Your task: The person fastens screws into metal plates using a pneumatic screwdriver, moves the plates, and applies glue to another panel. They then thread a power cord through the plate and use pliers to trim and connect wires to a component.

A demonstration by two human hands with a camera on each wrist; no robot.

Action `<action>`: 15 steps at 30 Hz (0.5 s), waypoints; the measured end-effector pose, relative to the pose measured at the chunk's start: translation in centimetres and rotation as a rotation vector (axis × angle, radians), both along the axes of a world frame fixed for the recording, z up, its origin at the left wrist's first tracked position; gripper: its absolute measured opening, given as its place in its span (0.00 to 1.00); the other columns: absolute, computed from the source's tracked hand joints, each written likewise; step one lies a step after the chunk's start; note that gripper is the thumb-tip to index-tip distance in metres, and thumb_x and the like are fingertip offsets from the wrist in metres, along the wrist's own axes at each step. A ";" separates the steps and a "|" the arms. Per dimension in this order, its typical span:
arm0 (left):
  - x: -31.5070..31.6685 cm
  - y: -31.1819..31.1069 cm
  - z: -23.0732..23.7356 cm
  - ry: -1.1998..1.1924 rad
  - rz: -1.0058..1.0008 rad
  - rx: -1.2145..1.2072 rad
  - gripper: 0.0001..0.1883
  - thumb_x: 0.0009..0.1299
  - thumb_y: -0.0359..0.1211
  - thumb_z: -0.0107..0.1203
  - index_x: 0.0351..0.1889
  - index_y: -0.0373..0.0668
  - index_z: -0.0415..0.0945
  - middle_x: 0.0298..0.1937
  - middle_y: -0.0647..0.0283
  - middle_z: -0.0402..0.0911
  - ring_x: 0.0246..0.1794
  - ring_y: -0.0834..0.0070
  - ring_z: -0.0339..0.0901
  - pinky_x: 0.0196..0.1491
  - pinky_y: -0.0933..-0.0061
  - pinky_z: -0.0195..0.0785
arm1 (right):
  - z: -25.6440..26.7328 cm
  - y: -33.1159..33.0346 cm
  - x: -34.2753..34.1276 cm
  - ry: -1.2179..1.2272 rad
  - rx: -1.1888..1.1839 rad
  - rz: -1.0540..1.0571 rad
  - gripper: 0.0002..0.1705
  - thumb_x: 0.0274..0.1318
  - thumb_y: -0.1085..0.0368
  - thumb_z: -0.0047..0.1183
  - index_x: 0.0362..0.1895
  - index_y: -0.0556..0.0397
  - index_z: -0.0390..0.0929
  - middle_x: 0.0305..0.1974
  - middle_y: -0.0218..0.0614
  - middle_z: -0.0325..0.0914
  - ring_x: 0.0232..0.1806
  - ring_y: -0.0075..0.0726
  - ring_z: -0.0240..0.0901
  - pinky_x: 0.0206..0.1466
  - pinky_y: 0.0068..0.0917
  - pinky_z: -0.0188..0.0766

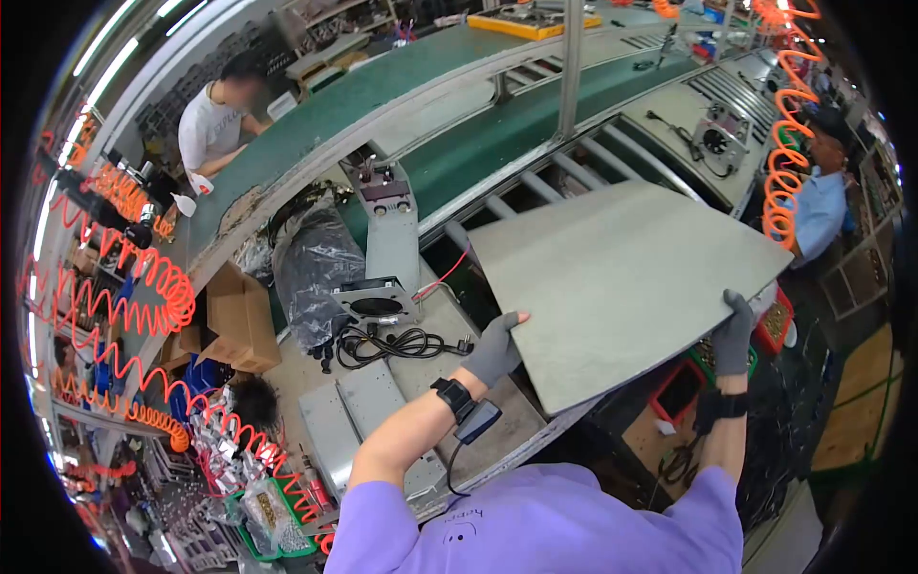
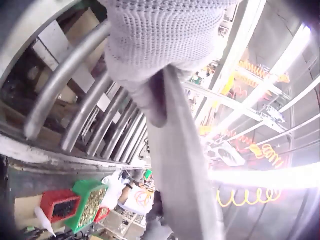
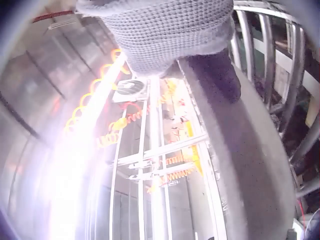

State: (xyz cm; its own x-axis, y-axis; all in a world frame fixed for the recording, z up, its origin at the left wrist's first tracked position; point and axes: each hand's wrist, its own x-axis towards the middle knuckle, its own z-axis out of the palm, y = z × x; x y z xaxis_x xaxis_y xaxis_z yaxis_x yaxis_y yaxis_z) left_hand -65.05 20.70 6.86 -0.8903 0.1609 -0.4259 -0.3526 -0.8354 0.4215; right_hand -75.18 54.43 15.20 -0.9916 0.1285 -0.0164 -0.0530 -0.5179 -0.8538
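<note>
A large flat grey board [image 1: 631, 277] is held up in the air over the metal rollers, tilted. My gloved left hand [image 1: 494, 352] grips its near left edge, the thumb tip lying at the top surface. At the right edge my gloved right hand [image 1: 734, 335] pinches the board near its corner. In the left wrist view the left glove [image 2: 165, 45] wraps the edge of the board [image 2: 180, 165]; in the right wrist view the right glove [image 3: 165, 37] does likewise on the board [image 3: 250, 165].
Rollers [image 1: 617, 158] run behind the board. On the bench to the left are a metal unit with a fan [image 1: 378, 304], a coiled black cable [image 1: 406, 344] and sheet-metal panels [image 1: 330, 430]. Part bins [image 1: 677, 390] stand below right. Two people are across and to the right.
</note>
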 end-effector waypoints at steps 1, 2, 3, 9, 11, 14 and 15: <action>-1.2 0.2 0.1 0.001 0.020 -0.017 0.19 0.63 0.35 0.46 0.49 0.33 0.64 0.48 0.54 0.72 0.46 0.64 0.72 0.51 0.66 0.65 | -1.8 0.7 -2.8 -0.041 0.060 -0.003 0.20 0.42 0.69 0.48 0.45 0.58 0.65 0.41 0.37 0.68 0.44 0.33 0.66 0.50 0.29 0.63; -1.9 0.1 -0.1 0.002 0.043 -0.032 0.18 0.65 0.35 0.45 0.49 0.34 0.64 0.48 0.54 0.72 0.46 0.65 0.72 0.51 0.66 0.65 | -4.1 1.8 -5.5 -0.082 0.122 -0.002 0.18 0.42 0.70 0.48 0.42 0.58 0.67 0.38 0.36 0.70 0.42 0.31 0.67 0.49 0.27 0.64; -2.1 -0.4 -1.2 -0.066 0.027 -0.119 0.17 0.67 0.36 0.43 0.49 0.36 0.64 0.47 0.54 0.72 0.44 0.65 0.73 0.51 0.64 0.65 | -7.7 3.3 -8.2 0.255 0.933 -0.125 0.11 0.44 0.69 0.46 0.36 0.59 0.69 0.33 0.34 0.71 0.39 0.29 0.67 0.47 0.25 0.64; 2.1 -7.5 2.4 0.122 -0.058 -1.876 0.23 0.59 0.39 0.53 0.50 0.38 0.63 0.48 0.52 0.69 0.43 0.61 0.71 0.43 0.61 0.65 | -12.0 3.8 -16.3 -0.216 0.357 0.266 0.12 0.51 0.65 0.42 0.39 0.56 0.69 0.37 0.33 0.69 0.44 0.27 0.65 0.50 0.26 0.62; 2.5 -12.2 4.3 0.044 -0.154 -2.587 0.31 0.50 0.39 0.59 0.53 0.43 0.63 0.56 0.53 0.62 0.57 0.58 0.57 0.54 0.53 0.50 | -16.6 6.3 -16.0 0.094 1.096 0.091 0.16 0.50 0.60 0.44 0.41 0.55 0.69 0.41 0.35 0.68 0.46 0.33 0.64 0.51 0.31 0.61; 2.7 -17.9 5.7 0.012 -0.293 -2.867 0.29 0.51 0.42 0.59 0.50 0.41 0.65 0.50 0.55 0.68 0.54 0.61 0.62 0.57 0.47 0.46 | -21.1 7.5 -13.8 -0.488 0.314 0.287 0.24 0.47 0.57 0.47 0.47 0.58 0.67 0.46 0.39 0.68 0.50 0.39 0.63 0.54 0.30 0.59; 2.8 -19.4 5.5 0.062 -0.382 -2.789 0.29 0.50 0.42 0.60 0.49 0.41 0.65 0.47 0.56 0.69 0.52 0.62 0.64 0.56 0.49 0.48 | -20.4 5.8 -13.0 -0.493 0.308 0.288 0.24 0.47 0.57 0.47 0.47 0.58 0.67 0.46 0.39 0.68 0.50 0.39 0.63 0.54 0.30 0.59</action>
State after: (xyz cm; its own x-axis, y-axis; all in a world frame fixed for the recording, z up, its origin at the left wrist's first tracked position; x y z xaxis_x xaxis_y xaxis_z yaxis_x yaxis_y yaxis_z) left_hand -62.22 1.33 12.38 -0.9719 -0.2085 0.1094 -0.2273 0.9521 -0.2047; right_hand -88.21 60.19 -5.16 -0.8726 -0.0701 -0.4834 0.4877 -0.1807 -0.8541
